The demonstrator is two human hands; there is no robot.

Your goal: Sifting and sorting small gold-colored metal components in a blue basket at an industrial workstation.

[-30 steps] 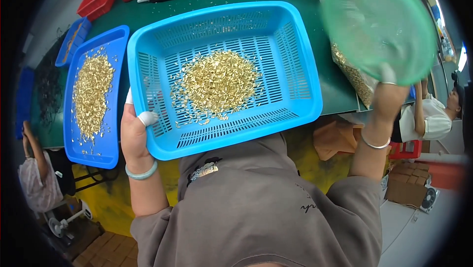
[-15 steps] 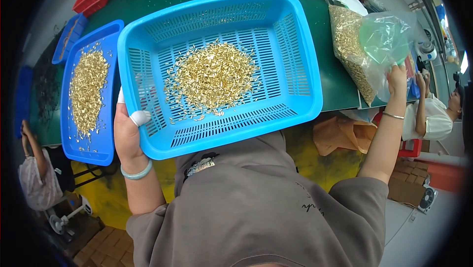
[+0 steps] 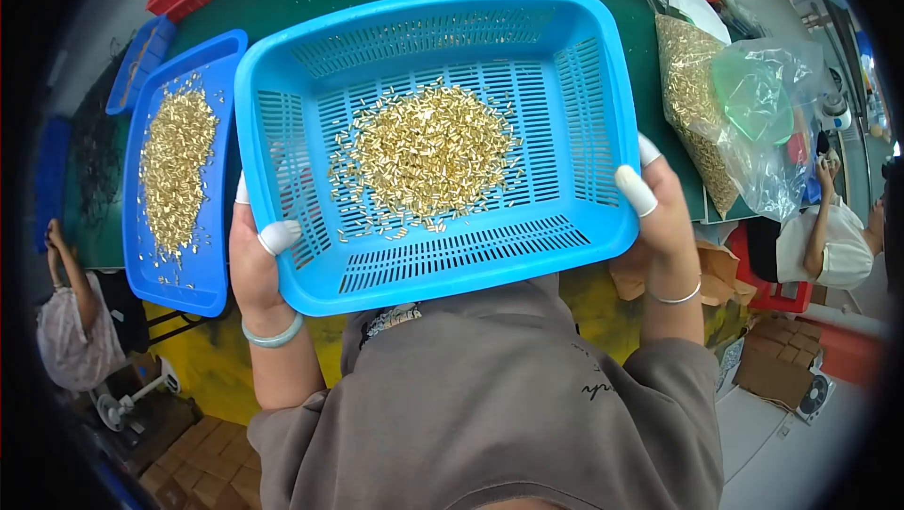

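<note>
Both hands grip the blue slotted basket above the green table: left hand closed on its left rim, right hand on its right. Brass pieces are heaped at its centre; keeping the basket level should stop spills.

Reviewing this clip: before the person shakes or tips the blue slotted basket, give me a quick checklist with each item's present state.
1. Left hand on the blue slotted basket, thumb over the rim: ok.
2. Right hand on the opposite side: ok.
3. Brass pieces heaped mid-basket, off the walls: ok.
4. Basket held level: cannot tell.
5. Blue tray on the left, already holding pieces, room left: ok.
6. Clear bag beside the right hand, apart from the basket: ok.
</note>
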